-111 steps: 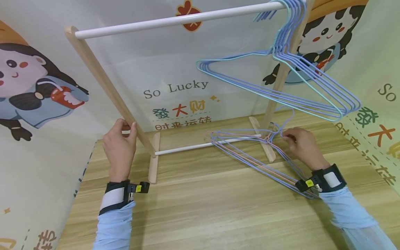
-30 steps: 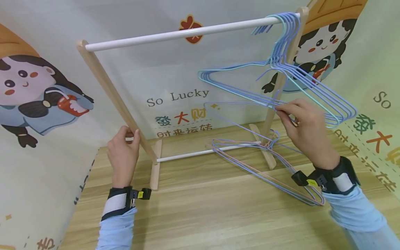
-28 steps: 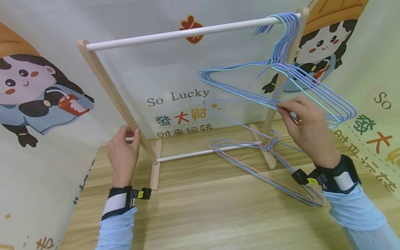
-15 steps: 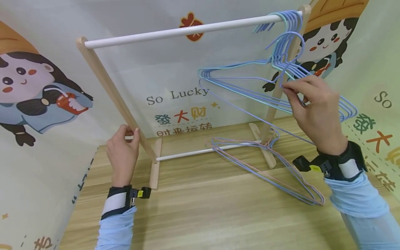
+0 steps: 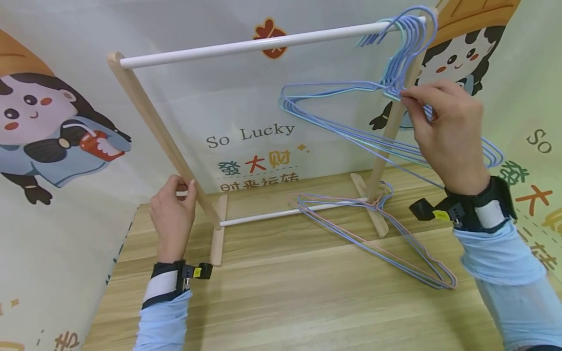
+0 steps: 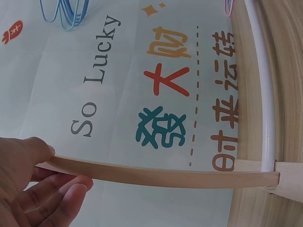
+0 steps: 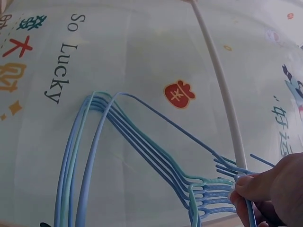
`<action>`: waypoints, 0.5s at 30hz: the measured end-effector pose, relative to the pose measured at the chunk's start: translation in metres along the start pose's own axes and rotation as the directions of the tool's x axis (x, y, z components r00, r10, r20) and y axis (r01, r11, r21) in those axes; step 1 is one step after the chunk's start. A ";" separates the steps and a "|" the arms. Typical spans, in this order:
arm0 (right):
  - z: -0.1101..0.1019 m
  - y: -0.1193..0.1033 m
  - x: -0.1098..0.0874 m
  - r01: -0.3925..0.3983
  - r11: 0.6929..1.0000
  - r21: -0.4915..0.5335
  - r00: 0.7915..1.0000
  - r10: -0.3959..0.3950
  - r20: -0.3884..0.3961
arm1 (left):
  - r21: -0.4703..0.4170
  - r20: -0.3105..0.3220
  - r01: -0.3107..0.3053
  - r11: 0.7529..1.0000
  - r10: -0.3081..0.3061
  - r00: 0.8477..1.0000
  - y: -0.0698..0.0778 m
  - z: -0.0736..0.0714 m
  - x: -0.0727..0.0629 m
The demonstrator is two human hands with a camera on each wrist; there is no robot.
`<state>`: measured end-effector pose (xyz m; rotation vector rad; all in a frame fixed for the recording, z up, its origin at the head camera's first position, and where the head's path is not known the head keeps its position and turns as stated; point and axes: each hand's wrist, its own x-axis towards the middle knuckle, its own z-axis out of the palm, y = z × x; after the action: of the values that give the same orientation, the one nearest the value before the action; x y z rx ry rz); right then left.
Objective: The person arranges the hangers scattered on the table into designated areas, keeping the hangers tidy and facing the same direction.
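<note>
A clothes rack (image 5: pixel 153 122) is standing upright on a wooden table (image 5: pixel 285 302). At the rack's left side, the left hand (image 5: pixel 172 217) is holding the left post (image 6: pixel 161 178), thumb on one face and loosely bent fingers on the other, presumably steadying the frame. Along the rack's upper edge, the top bar (image 5: pixel 246 46) is running rightward, its left and middle stretches carrying no hanger. In front of the rack's lower right, a few blue and pink hangers (image 5: pixel 376 204) are lying in a pile on the table, their necks overlapping the right foot (image 5: pixel 378 226) in view; whether they are touching it is unclear. At the rack's upper right, several hung hangers (image 5: pixel 391 73), blue and pale green, are sitting close together near the right post (image 5: pixel 376 175). In front of them, the right hand (image 5: pixel 452 134) is pinching a blue hanger (image 7: pixel 88 175) just below its hook (image 5: pixel 436 25), between thumb and forefinger. That hook is arching over the bar in view, its crown standing above the others; contact with the bar is not discernible. The step in hand is apparently the hanging of this one beside the rack's hung group. The next move is likely calling for a careful lowering, the hook tip passing behind the bar, until the rack is bearing the weight, and only then for releasing the pinch, the shoulders clearing the neighbouring wires.
</note>
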<state>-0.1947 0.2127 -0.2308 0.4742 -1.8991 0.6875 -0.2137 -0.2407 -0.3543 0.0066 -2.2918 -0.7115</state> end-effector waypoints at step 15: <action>0.007 0.006 0.017 0.036 0.999 -0.031 0.999 -0.035 0.035 | 0.001 -0.006 -0.017 1.000 0.017 1.000 -0.002 0.001 0.000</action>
<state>-0.2100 0.2126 -0.2185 0.5013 -1.9267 0.6284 -0.2148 -0.2423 -0.3554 -0.0108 -2.2842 -0.7009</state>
